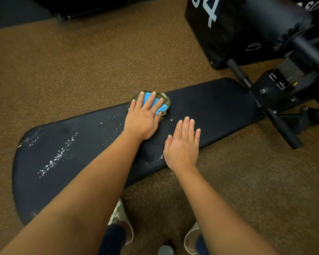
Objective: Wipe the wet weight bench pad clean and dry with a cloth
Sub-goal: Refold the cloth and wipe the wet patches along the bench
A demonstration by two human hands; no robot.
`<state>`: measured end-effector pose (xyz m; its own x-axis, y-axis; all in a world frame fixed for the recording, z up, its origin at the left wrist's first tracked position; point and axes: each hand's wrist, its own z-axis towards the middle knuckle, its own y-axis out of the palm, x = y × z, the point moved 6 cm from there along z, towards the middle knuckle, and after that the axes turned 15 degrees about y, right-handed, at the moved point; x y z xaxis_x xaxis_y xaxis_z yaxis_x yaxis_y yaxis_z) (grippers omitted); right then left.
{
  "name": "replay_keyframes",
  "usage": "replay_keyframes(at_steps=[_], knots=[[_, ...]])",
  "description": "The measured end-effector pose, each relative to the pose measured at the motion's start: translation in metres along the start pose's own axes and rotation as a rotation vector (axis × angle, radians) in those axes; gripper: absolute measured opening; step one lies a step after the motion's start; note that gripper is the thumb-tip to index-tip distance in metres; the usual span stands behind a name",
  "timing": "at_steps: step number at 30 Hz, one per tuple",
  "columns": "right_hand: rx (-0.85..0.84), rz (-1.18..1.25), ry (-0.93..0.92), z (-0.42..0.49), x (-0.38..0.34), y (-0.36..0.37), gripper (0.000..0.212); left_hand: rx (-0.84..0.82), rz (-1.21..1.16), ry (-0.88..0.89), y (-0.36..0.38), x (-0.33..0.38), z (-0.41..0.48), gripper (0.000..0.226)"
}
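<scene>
A long black weight bench pad (219,105) runs from lower left to upper right. White water droplets speckle its left half, and a few lie near its middle. A bunched blue and olive cloth (163,107) sits near the pad's far edge at the centre. My left hand (145,116) presses flat on the cloth with straight, spread fingers. My right hand (182,146) rests flat on the pad's near edge, fingers straight and together, holding nothing.
The bench's black metal frame and foam rollers (282,126) stand at the right end. A large black padded box (228,30) sits behind it on the brown speckled floor (81,61). My feet (122,221) stand just under the pad's near edge.
</scene>
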<state>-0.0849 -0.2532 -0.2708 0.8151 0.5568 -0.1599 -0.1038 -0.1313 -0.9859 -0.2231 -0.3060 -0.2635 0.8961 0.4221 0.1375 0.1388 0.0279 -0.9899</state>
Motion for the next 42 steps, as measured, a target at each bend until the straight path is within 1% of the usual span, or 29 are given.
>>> replay_keyframes(at_steps=[1,2,3,6,7,8,9,11,12,13,18,21,25,28,31,34,42], knots=[[0.001,0.002,-0.003,0.000,0.000,-0.001,0.062,0.008,0.012,-0.047,0.001,0.005,0.002,0.052],[0.004,0.006,-0.003,0.000,-0.001,-0.001,0.062,0.008,0.023,-0.049,0.002,0.011,0.003,0.053],[0.011,0.008,0.000,0.000,-0.001,-0.002,0.062,0.001,0.035,0.000,0.004,0.016,0.003,0.056],[0.038,0.009,0.013,-0.001,-0.001,-0.002,0.065,-0.024,0.040,0.236,0.003,0.011,0.003,0.063],[0.039,0.007,0.013,-0.001,-0.001,-0.003,0.065,-0.023,0.036,0.256,0.002,0.006,0.005,0.062],[0.033,0.004,0.011,-0.001,-0.001,-0.002,0.064,-0.022,0.035,0.231,0.001,0.000,0.009,0.058],[0.020,0.000,0.008,0.000,-0.001,-0.001,0.063,-0.019,0.027,0.167,0.001,-0.003,0.014,0.054],[-0.003,-0.009,-0.003,0.000,-0.001,-0.001,0.061,-0.002,0.004,0.021,0.002,0.000,0.025,0.052],[-0.007,-0.011,-0.008,0.000,-0.001,-0.001,0.062,0.010,0.003,-0.011,0.002,0.007,0.029,0.053],[-0.009,-0.013,-0.011,0.000,-0.001,-0.002,0.062,0.017,0.011,-0.002,0.002,0.014,0.034,0.053],[0.007,-0.025,-0.003,0.001,-0.001,0.000,0.062,-0.018,0.036,0.191,0.003,0.021,0.057,0.053],[-0.001,-0.024,-0.004,0.001,-0.001,0.001,0.063,-0.025,0.031,0.218,0.003,0.018,0.070,0.051],[-0.023,-0.025,-0.014,0.001,-0.001,0.001,0.062,0.003,0.032,0.122,-0.001,0.014,0.076,0.051],[-0.004,-0.023,-0.006,0.001,-0.001,0.000,0.064,0.001,0.034,0.030,-0.001,0.010,0.074,0.052],[0.007,-0.014,-0.007,0.000,-0.002,-0.001,0.068,0.019,0.023,-0.084,-0.003,-0.007,0.064,0.051],[0.008,-0.011,-0.008,0.001,-0.002,-0.001,0.068,0.030,0.016,-0.170,-0.004,-0.022,0.050,0.048],[-0.013,-0.008,-0.015,0.000,0.000,-0.002,0.066,0.157,0.003,-0.448,-0.007,-0.031,0.031,0.041]])
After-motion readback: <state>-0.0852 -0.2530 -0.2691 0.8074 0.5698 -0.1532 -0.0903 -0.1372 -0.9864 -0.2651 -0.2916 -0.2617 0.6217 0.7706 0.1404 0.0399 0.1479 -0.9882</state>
